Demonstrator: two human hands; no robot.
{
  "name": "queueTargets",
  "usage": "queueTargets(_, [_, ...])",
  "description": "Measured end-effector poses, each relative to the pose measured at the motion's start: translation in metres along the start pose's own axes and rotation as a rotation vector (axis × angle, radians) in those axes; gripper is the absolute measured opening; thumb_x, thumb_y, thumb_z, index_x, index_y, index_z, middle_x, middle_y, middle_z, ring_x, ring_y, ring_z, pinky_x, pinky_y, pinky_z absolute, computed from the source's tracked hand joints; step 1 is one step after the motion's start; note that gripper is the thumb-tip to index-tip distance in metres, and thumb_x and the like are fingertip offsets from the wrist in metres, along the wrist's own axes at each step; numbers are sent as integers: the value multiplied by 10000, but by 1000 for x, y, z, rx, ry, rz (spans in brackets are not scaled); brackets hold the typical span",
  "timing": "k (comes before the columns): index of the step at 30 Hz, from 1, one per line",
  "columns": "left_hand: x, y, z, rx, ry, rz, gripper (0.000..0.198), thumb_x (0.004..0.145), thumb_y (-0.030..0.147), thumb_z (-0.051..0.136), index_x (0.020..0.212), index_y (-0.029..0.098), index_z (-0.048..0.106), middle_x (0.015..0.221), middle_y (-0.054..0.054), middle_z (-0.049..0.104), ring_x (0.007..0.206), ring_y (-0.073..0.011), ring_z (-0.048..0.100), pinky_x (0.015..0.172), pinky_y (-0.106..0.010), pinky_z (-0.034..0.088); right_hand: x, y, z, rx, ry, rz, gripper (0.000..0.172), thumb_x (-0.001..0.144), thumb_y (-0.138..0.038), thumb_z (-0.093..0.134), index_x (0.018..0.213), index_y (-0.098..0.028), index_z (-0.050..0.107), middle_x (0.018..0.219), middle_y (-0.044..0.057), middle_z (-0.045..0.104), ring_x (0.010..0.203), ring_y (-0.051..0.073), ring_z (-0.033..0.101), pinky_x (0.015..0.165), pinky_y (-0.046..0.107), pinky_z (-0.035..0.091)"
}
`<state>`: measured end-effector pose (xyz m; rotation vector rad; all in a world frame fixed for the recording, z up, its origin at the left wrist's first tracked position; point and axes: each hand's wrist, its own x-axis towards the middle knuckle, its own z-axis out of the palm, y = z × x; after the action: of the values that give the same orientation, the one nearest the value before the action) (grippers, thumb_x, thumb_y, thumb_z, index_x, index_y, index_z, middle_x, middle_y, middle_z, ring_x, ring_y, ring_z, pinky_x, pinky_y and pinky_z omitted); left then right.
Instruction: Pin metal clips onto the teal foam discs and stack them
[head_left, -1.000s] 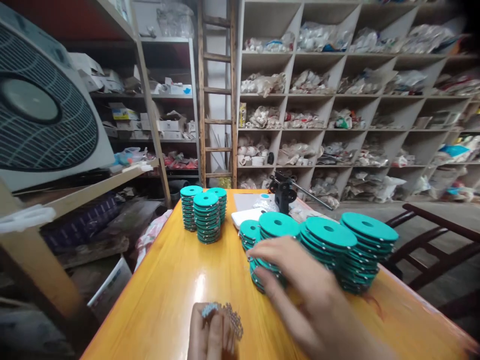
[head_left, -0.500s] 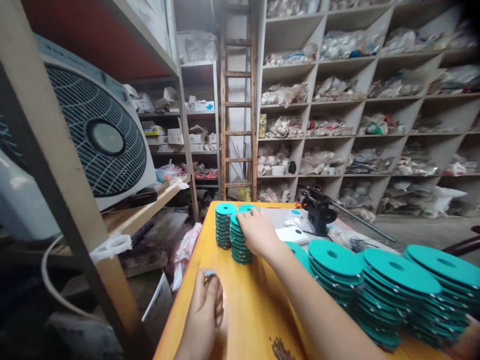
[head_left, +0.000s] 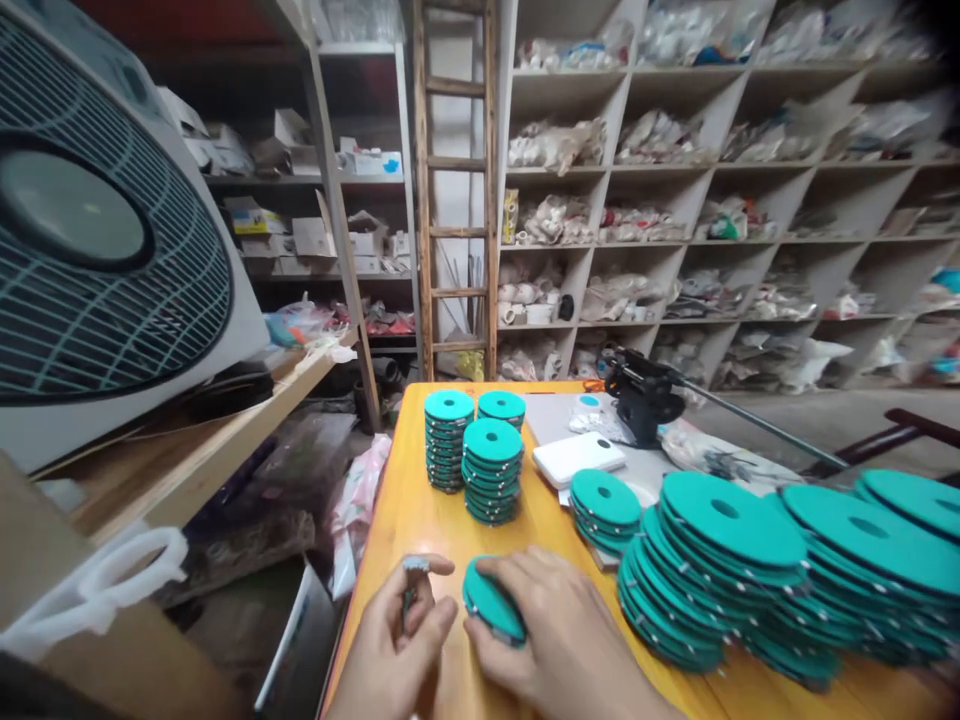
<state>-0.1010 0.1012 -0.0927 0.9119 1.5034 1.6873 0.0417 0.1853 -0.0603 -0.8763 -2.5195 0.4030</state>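
My right hand [head_left: 555, 635] is closed round a teal disc [head_left: 491, 603], held tilted just above the orange table [head_left: 420, 520] near its front edge. My left hand [head_left: 394, 645] is right beside it, fingers pinched on a small metal piece [head_left: 412, 567] at its thumb tip. Three short stacks of teal discs [head_left: 491, 470] stand further back on the table. Large leaning stacks of the same discs [head_left: 727, 560] fill the table's right side.
A white box fan [head_left: 105, 240] stands on a wooden shelf at left. A black clamp tool [head_left: 645, 400] and a white flat box [head_left: 577, 455] lie at the table's far end. A ladder [head_left: 454, 180] and shelving full of bagged goods stand behind.
My right hand has pulled back from the far small stacks to the near edge, now holding a teal disc beside my left hand. The view has shifted.
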Motion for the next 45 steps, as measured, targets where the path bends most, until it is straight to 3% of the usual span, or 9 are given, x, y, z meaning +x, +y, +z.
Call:
queueTargets(3, [-6,-4,-6,252,-93,28,246,786,360,680,914,150,672,588,68,280,537,-107,322,529,-215,312,-10,-4,12,-92,85,-14,148,740,-245,656,886,-223,661,783,36,645,746,263,621,651,362,443])
queueTargets(8, [-17,4,-12,378,-167,103,160,829,299,612,773,159,667,725,-52,586,635,-170,530,582,-251,415,-25,-21,25,-213,243,-97,173,690,-184,657,860,-215,643,739,26,641,652,240,625,584,332,436])
queueTargets(11, [-24,9,-13,403,-186,132,141,833,267,597,752,166,655,730,-62,607,648,-183,556,613,-261,439,-34,-24,35,-189,284,-61,284,691,-171,626,972,-204,647,768,39,651,643,247,641,553,328,448])
queueTargets(19, [-31,8,-18,253,-315,57,175,825,292,607,703,165,606,650,-19,525,598,-156,491,575,-237,411,-45,-19,40,357,179,175,500,646,-176,639,1146,-175,629,808,28,668,720,204,656,689,321,524])
queueTargets(26, [-11,-4,-32,188,-238,-61,237,875,355,576,770,143,570,696,21,438,655,-126,404,631,-218,355,-52,-12,20,120,-52,46,476,686,-147,726,1124,-324,660,1051,13,658,911,230,641,778,339,523])
queueTargets(29, [-7,-15,-29,131,-224,-115,290,840,418,613,770,139,578,685,25,433,649,-122,408,621,-212,360,-46,-17,21,137,-126,38,393,712,-203,741,1089,-285,663,1113,22,620,967,231,603,810,341,511])
queueTargets(34, [-8,-20,-28,46,-178,-179,327,780,468,670,779,146,607,720,-4,525,678,-137,469,622,-212,382,-28,-30,31,244,-76,25,288,926,-115,423,1149,-179,595,1091,59,634,1028,228,521,903,402,457])
queueTargets(40, [-10,-16,-29,35,-173,-212,383,761,511,674,806,140,593,685,29,438,655,-121,403,646,-211,366,-36,-26,24,222,-133,18,440,758,-56,538,1184,-166,560,1200,99,552,1118,262,474,941,431,435])
queueTargets(45, [-12,-19,-28,95,-218,-169,361,803,497,625,779,140,577,678,35,354,654,-130,335,625,-220,325,-53,-16,18,106,-146,43,366,726,-38,511,1030,-215,610,1013,70,604,971,244,532,799,366,482])
